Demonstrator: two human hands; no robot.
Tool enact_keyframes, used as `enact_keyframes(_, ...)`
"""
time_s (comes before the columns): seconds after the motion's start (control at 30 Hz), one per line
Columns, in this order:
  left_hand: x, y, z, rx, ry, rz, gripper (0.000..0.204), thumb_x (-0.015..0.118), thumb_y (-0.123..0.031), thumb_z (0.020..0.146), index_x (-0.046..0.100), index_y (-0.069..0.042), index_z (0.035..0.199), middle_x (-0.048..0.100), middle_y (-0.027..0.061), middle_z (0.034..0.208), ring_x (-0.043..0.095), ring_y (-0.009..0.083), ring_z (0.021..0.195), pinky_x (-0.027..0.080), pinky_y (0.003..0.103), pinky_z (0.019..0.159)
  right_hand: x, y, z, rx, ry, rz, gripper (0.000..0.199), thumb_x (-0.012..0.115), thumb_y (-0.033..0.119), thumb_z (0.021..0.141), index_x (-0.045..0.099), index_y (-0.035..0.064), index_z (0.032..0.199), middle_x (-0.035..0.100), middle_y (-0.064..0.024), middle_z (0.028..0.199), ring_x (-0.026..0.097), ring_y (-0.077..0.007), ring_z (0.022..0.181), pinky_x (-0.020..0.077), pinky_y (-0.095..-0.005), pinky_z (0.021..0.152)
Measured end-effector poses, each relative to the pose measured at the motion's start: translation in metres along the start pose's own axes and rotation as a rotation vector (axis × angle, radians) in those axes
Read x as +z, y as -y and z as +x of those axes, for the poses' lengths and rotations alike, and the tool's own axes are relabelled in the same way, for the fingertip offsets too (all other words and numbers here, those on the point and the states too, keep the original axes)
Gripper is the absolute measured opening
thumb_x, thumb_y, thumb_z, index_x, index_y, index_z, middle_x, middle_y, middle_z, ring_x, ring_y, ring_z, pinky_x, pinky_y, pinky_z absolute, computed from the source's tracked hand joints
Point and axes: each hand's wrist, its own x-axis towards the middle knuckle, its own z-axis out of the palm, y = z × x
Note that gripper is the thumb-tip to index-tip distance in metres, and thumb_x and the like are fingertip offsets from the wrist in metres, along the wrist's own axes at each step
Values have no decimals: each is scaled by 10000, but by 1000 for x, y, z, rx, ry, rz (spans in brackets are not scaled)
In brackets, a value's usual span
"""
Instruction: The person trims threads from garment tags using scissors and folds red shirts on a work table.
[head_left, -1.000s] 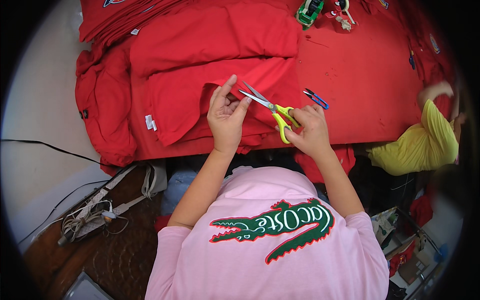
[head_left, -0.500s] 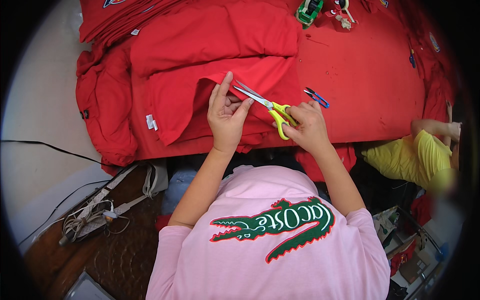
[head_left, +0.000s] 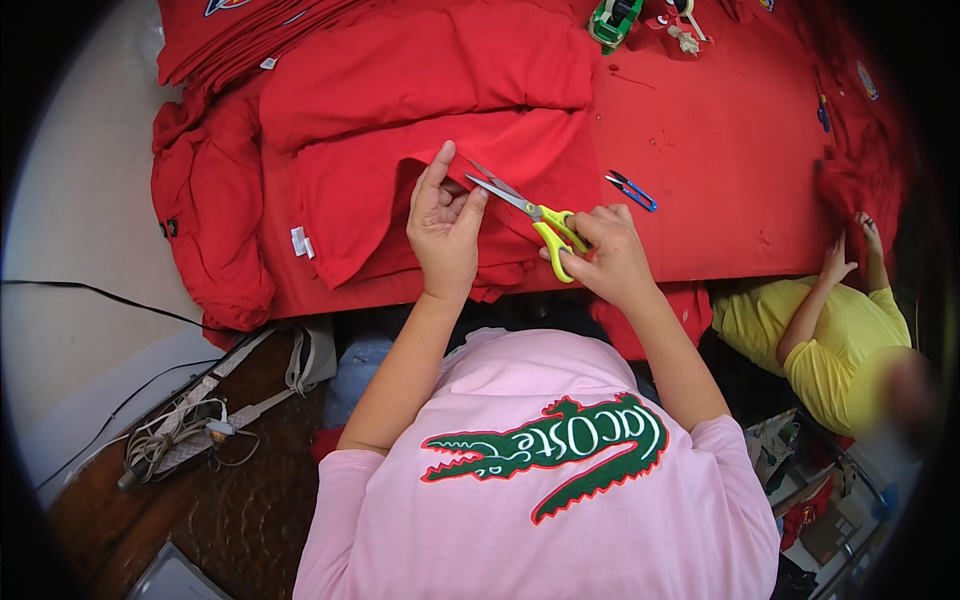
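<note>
My right hand is closed round the yellow-green handles of a pair of scissors. Their blades stand slightly apart, pointing up and left at the raised edge of a red garment. At that edge my left hand pinches the cloth between thumb and curled fingers, its index finger stretched upward close to the blade tips. The garment lies on the red-covered table with its lower edge lifted. A white label shows at its left side. Exactly what lies between the blades is too small to tell.
Blue thread snips lie right of the scissors. Behind are a green tape dispenser and folded red garments. At right, a co-worker in a yellow shirt reaches to red cloth. Cables lie lower left.
My hands and the scissors have shifted slightly left. The co-worker at right has leaned in, and their hands have come up to the red cloth, which has moved.
</note>
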Motion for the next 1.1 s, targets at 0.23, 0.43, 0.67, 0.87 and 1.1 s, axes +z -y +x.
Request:
enact_keyframes(0.23,4,-11,-4,15,26,46,701,656,184,892,433,9,1532,594,77,1289,629,130,1069,579,266,960,-6,4,14,-60,-16,-36,309,830,295,738,716,56,896,543,-42,645,510,-209,673,374,-372,736)
enact_keyframes(0.43,1,-9,-4,-11,18,26,676,660,174,899,444,22,1521,608,75,1266,627,128,1071,569,255,954,3,-9,7,-67,-19,11,247,814,244,761,716,50,879,559,-67,659,514,-222,679,393,-377,741)
enact_keyframes(0.67,-3,-4,0,-30,-41,-9,730,662,162,903,380,10,1559,640,123,1258,641,133,1087,548,272,977,0,1,9,-29,30,22,252,796,256,767,710,48,880,562,-74,662,517,-230,673,394,-379,745)
enact_keyframes(0.87,-2,-12,-6,-42,21,25,832,644,179,897,268,-21,1611,656,124,1198,667,128,1042,563,266,953,-8,10,23,-100,39,-55,279,795,287,750,707,54,876,566,-49,658,518,-224,665,385,-372,737)
enact_keyframes(1.1,-6,-11,-8,-33,29,-1,856,662,193,867,297,-36,1607,487,103,1403,648,163,1096,608,304,932,-1,4,24,-113,59,-36,287,824,299,761,699,55,843,569,-63,649,526,-228,648,388,-374,726)
